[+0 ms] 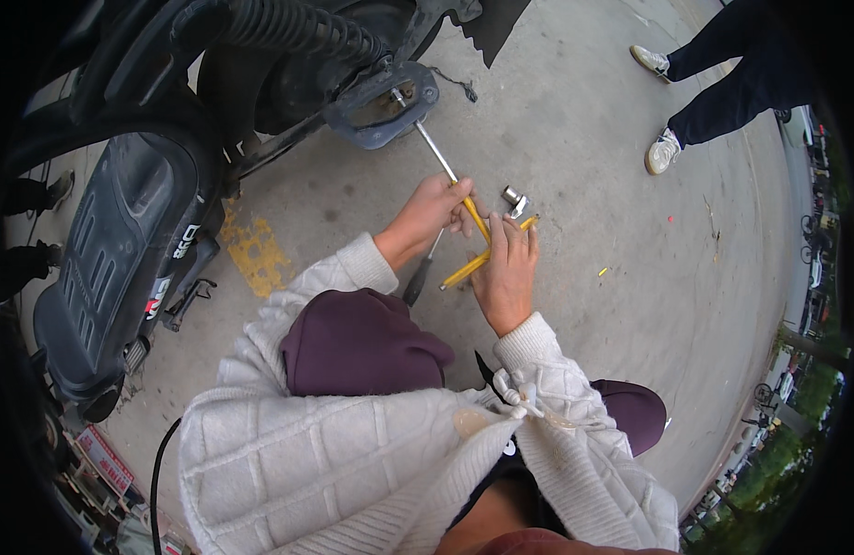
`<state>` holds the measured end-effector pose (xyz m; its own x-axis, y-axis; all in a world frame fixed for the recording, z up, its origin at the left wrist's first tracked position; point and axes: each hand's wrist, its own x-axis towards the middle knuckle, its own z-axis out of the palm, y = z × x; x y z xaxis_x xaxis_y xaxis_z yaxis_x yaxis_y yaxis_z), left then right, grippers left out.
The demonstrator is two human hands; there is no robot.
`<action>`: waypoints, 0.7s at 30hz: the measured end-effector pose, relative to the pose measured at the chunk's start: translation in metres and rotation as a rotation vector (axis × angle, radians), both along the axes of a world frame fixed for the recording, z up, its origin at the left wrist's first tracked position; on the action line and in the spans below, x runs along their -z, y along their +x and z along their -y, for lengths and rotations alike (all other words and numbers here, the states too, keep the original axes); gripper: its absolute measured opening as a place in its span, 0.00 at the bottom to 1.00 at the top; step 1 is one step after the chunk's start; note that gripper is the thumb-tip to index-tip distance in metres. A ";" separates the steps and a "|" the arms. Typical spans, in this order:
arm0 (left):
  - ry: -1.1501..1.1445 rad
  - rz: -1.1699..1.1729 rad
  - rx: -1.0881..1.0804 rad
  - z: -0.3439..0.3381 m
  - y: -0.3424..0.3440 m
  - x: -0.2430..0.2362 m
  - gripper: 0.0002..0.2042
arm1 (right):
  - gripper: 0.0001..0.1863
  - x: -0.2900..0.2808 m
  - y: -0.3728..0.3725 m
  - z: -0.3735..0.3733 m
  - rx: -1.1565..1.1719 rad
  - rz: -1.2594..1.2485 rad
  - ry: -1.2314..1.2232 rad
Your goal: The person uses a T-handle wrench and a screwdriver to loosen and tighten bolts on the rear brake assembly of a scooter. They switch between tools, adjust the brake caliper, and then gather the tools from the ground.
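A T-handle socket wrench (435, 150) with a steel shaft and yellow handle slants up to the scooter's rear end. Its far end passes by a grey loop-shaped part (379, 139) and reaches a bolt or nut inside that part's opening; the exact fit is too small to tell. My left hand (425, 213) is closed round the shaft where the yellow begins. At the yellow crossbar, my right hand (507, 282) grips with bent fingers. A loose metal socket piece (513, 195) lies on the ground just beyond my right fingers. Below my left hand rests a dark-handled screwdriver (418, 281), partly hidden.
The black scooter (122, 250) fills the left side, its shock absorber spring (297, 28) above the loop-shaped part. Another person's legs (737, 83) stand at the upper right. My knee (367, 342) is bent close below my hands. Yellow paint (254, 250) marks the concrete.
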<state>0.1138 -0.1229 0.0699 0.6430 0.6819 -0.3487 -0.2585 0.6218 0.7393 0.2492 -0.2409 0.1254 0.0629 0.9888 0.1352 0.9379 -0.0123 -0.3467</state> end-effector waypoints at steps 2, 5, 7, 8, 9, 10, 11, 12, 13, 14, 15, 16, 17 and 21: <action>-0.023 -0.025 -0.007 -0.001 -0.001 -0.003 0.13 | 0.36 0.013 -0.005 -0.013 -0.022 -0.173 -0.002; -0.047 -0.112 -0.057 -0.002 -0.001 -0.004 0.12 | 0.32 0.028 -0.003 -0.019 0.034 -0.292 -0.119; 0.009 -0.162 -0.060 -0.002 -0.002 -0.002 0.12 | 0.27 0.033 0.001 -0.018 0.047 -0.441 -0.121; 0.040 -0.182 -0.062 -0.003 0.000 0.000 0.12 | 0.25 0.034 0.003 -0.017 0.068 -0.510 -0.117; 0.035 -0.177 -0.039 -0.004 -0.001 0.003 0.12 | 0.23 0.035 0.004 -0.015 0.091 -0.638 -0.150; 0.026 -0.173 -0.016 -0.005 -0.002 0.006 0.12 | 0.21 0.036 0.004 -0.014 0.116 -0.768 -0.187; 0.020 -0.174 -0.001 -0.005 -0.003 0.008 0.12 | 0.20 0.037 0.004 -0.013 0.099 -0.917 -0.184; 0.018 -0.166 0.013 -0.005 -0.004 0.010 0.12 | 0.19 0.039 0.003 -0.012 0.134 -0.968 -0.230; 0.024 -0.161 0.022 -0.005 -0.004 0.010 0.12 | 0.19 0.041 0.002 -0.012 0.131 -1.039 -0.228; 0.028 -0.177 0.030 -0.006 -0.005 0.010 0.13 | 0.19 0.043 0.001 -0.013 0.138 -1.117 -0.210; 0.055 -0.205 0.025 -0.006 -0.006 0.007 0.13 | 0.19 0.045 0.002 -0.014 0.104 -1.047 -0.203; 0.075 -0.254 0.022 -0.006 -0.005 0.003 0.13 | 0.18 0.048 0.003 -0.014 0.087 -0.985 -0.185; 0.097 -0.291 0.026 -0.005 -0.006 -0.002 0.14 | 0.18 0.050 0.005 -0.016 0.087 -0.924 -0.194; 1.359 -0.908 -0.023 0.005 -0.014 -0.029 0.10 | 0.14 0.060 0.018 -0.018 0.003 -0.940 -0.206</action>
